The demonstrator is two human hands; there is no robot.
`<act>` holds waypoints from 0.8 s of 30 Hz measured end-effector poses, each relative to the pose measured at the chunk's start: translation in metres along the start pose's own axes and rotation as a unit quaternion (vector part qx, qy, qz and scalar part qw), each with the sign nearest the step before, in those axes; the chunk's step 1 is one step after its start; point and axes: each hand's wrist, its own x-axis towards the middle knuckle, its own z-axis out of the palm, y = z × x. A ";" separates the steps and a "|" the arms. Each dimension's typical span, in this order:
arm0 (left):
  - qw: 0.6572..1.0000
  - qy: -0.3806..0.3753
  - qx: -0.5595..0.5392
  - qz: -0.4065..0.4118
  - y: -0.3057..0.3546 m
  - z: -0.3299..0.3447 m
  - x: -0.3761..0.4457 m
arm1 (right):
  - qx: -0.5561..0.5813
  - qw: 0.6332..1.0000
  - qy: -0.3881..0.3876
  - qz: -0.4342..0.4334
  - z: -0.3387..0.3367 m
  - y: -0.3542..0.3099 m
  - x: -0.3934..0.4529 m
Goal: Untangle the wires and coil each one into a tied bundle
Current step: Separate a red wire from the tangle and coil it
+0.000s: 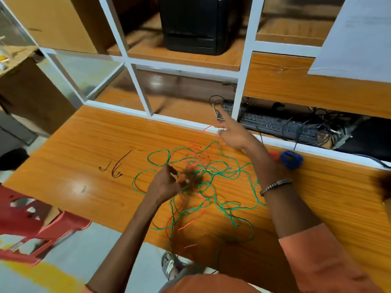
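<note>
A tangle of thin green wire (222, 172) and red wire (196, 149) sprawls over the middle of the wooden table (84, 149), with loops hanging past the front edge. My left hand (167, 182) pinches strands at the tangle's centre, blurred. My right hand (232, 134) is stretched to the far edge by the white frame and pinches a red wire end (208, 127), index finger pointing out. A short dark red wire piece (118, 166) lies apart to the left.
A blue wire bundle (291, 159) with something red beside it sits at the back right. Behind the white frame (190, 123) lie electronics boards (275, 125) and black cables. A red plastic chair (31, 225) stands at lower left. A black box (194, 24) sits on the shelf.
</note>
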 end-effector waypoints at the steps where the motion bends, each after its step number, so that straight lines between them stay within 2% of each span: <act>1: 0.999 -0.034 0.038 0.004 -0.004 0.010 -0.009 | -0.004 1.000 -0.006 0.000 0.005 0.004 -0.002; 3: 0.984 -0.124 0.126 0.029 -0.012 0.029 -0.026 | 0.018 1.000 -0.004 0.023 0.014 0.007 -0.010; 5: 0.959 -0.177 0.216 0.052 -0.016 0.046 -0.034 | 0.049 0.998 0.004 0.044 0.024 0.008 -0.017; 7: 0.942 -0.167 0.284 0.058 -0.013 0.054 -0.037 | 0.076 0.996 0.005 0.045 0.031 0.011 -0.025; 10: 0.941 -0.128 0.302 0.080 -0.004 0.050 -0.025 | 0.099 0.994 0.004 0.041 0.033 0.015 -0.037; 13: 0.938 -0.189 0.280 0.078 0.009 0.037 -0.017 | 0.118 0.991 0.023 0.051 0.031 0.020 -0.051; 15: 0.915 -0.226 0.326 0.073 0.018 0.041 -0.019 | 0.134 0.989 0.026 0.048 0.033 0.024 -0.061; 19: 0.874 -0.250 0.406 0.095 0.011 0.067 -0.018 | 0.160 0.985 0.018 0.058 0.037 0.033 -0.078; 20: 0.873 -0.244 0.411 0.099 0.009 0.069 -0.016 | 0.163 0.985 0.018 0.060 0.037 0.036 -0.079; 24: 0.907 -0.168 0.367 0.121 0.014 0.062 -0.011 | 0.176 0.981 0.038 0.070 0.035 0.044 -0.082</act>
